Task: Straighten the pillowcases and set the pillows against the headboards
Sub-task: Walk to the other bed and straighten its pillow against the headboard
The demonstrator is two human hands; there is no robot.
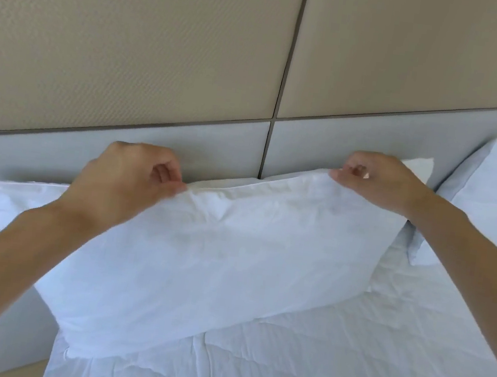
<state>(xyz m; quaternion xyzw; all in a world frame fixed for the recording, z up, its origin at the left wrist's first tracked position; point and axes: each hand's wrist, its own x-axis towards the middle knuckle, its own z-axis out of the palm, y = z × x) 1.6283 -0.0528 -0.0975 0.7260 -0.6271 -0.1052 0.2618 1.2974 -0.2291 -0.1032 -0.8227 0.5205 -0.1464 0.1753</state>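
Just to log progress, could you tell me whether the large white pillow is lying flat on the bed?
No: both hands, left and right, pinch the top edge of the large white pillow, holding it upright.

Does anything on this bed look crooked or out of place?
Yes. The front pillow sits tilted, its right end higher, pinched along its top edge by the left hand and right hand. Another pillow pokes out behind.

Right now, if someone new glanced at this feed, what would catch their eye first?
The big white pillow at centre, held up by its top edge: the left hand pinches it near the left corner, the right hand near the right. Behind it, another pillow leans on the grey headboard, and a third pillow sits at far right.
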